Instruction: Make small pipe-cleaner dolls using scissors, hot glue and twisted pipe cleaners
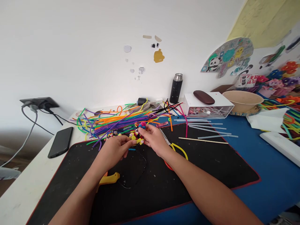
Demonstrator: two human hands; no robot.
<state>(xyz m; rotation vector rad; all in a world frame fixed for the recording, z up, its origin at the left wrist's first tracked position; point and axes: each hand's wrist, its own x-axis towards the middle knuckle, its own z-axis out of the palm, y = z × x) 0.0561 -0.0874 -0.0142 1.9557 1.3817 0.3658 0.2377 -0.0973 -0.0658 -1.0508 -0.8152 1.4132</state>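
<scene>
Between both hands is a small multicoloured pipe-cleaner figure [140, 139], yellow, red, black and blue, held above the far part of a black mat [182, 190]. My left hand [119, 147] pinches its yellow lower edge between thumb and fingers. At its upper right side, my right hand [153, 137] has closed fingers on it, hiding part of it. Just beyond my left hand lies a similar colourful piece [112, 135], partly covered. A yellow glue gun [109, 179] rests beneath my left forearm. Scissors [181, 150] with yellow and red handles lie under my right wrist.
Loose pipe cleaners [117, 122] lie along the wall. Glue sticks [208, 127] and a wooden stick [203, 140] are at right. A phone [61, 142] lies left. Behind stand a black thermos [176, 89], a white box [225, 101] and a bowl [242, 98].
</scene>
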